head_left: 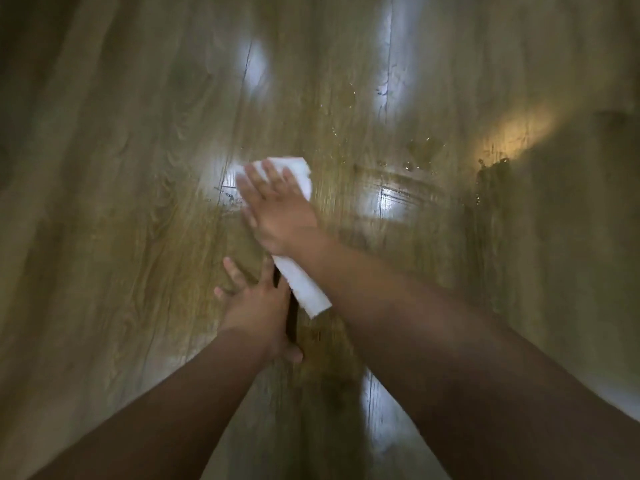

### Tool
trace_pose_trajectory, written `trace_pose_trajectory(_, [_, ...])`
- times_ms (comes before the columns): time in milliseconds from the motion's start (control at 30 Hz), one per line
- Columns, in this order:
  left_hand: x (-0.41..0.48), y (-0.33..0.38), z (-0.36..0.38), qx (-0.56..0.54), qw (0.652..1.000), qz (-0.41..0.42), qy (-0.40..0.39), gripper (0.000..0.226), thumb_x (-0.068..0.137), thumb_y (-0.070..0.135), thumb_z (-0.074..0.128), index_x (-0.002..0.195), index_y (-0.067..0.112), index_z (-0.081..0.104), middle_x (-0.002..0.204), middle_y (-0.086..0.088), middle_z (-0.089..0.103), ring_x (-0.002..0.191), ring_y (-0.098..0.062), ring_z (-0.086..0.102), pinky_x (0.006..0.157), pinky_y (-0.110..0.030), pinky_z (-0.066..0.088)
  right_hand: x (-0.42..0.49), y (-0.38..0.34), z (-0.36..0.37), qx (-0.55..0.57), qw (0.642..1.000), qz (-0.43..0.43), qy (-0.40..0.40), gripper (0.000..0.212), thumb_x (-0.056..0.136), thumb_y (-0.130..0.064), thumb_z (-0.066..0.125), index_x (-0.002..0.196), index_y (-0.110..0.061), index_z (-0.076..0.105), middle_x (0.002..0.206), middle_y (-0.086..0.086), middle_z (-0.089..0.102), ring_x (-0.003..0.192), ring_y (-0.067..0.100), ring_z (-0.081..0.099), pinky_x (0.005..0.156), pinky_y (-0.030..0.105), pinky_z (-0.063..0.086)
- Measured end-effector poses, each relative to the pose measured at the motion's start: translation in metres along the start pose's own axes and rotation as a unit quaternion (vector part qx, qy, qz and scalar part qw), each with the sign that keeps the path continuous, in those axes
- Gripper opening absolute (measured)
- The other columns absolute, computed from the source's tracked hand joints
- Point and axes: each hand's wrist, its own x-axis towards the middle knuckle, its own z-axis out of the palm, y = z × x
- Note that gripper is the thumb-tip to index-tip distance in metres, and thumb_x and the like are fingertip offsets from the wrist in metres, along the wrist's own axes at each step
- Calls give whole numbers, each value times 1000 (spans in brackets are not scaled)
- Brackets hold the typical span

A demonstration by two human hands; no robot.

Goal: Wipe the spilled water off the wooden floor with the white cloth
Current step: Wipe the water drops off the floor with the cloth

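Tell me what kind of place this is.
Likely an indoor room, maybe a home: wood-plank floor, spilled water drops on it, a white cloth under the right hand.

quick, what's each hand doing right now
left hand: open, flat on the floor
right hand: open, pressing the cloth

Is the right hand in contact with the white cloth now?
Touching. The head view shows the right hand lying flat on the white cloth, fingers straight, with cloth visible beyond the fingertips and behind the wrist.
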Motion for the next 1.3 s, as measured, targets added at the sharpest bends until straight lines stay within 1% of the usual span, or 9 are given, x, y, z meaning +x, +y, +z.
trace_pose_trajectory(167, [-1, -1, 0, -12, 1000, -3, 7, 156, 53, 63, 86, 147, 32, -34, 154, -3, -42, 137, -64, -17, 110, -71, 24, -28, 35, 1, -1, 998, -58, -6, 60, 101, -24, 34, 157, -23, 13, 164, 0, 8, 152, 23, -2, 122, 40, -2])
trace_pose_trajectory(300, [-2, -1, 0, -17, 1000, -2, 7, 155, 55, 65, 84, 143, 32, -39, 147, -2, -52, 137, -62, -21, 111, -70, 21, -156, 113, 18, 1, 994, 90, 57, 57, 100, -37, 29, 154, -23, 25, 162, 6, 21, 150, 29, 10, 121, 50, 15])
trace_pose_trajectory(433, [0, -1, 1, -15, 1000, -5, 3, 155, 56, 65, 83, 141, 32, -42, 144, -2, -55, 137, -62, -21, 111, -70, 20, -278, 205, 11, 3, 967, 254, 6, 67, 101, -51, 7, 154, -13, 21, 162, 15, 15, 150, 34, 3, 117, 60, 15])
trace_pose_trajectory(600, [3, 1, 0, -12, 1000, -9, 0, 156, 55, 67, 83, 140, 31, -43, 143, -3, -56, 137, -63, -19, 111, -70, 21, -200, 235, -26, 57, 899, 426, 85, 66, 98, -39, 19, 155, -5, 11, 161, 19, 11, 148, 39, 6, 119, 52, 10])
trace_pose_trajectory(667, [2, 1, 0, -16, 1000, -6, 0, 157, 54, 67, 83, 140, 31, -43, 143, -3, -56, 137, -64, -19, 110, -70, 21, -135, 193, -21, 39, 933, 349, 81, 66, 97, -34, 28, 151, 1, 13, 161, 19, 11, 146, 43, 11, 117, 55, 17])
trace_pose_trajectory(767, [0, 1, -1, -20, 1000, -3, -3, 157, 54, 67, 84, 140, 31, -43, 143, -2, -56, 137, -63, -19, 110, -70, 22, -55, 84, -3, 26, 989, 145, 33, 60, 101, -36, 9, 156, -15, -6, 164, 3, -9, 150, 32, -10, 121, 48, -4])
trace_pose_trajectory(967, [-2, 2, -5, -12, 1000, -7, -14, 154, 57, 65, 83, 144, 31, -38, 147, -4, -51, 137, -64, -19, 111, -68, 23, -50, 44, 0, 34, 999, -36, 8, 59, 99, -17, 40, 154, -24, 24, 164, 0, 11, 151, 23, -1, 121, 39, -2])
trace_pose_trajectory(1067, [0, 4, -8, -16, 1000, -9, -15, 155, 55, 63, 86, 146, 31, -35, 147, -6, -50, 135, -66, -18, 110, -71, 24, -120, 102, 7, 110, 991, 62, 53, 58, 89, -9, 51, 143, -28, 47, 160, 10, 24, 148, 30, 18, 114, 50, 31])
trace_pose_trajectory(1300, [2, 8, -8, -2, 1000, -9, -9, 156, 53, 63, 87, 146, 27, -33, 148, -11, -48, 133, -71, -15, 107, -73, 28, -252, 256, -35, 68, 898, 428, 73, 58, 84, -23, 35, 139, -12, 51, 146, 22, 39, 136, 43, 30, 111, 55, 28])
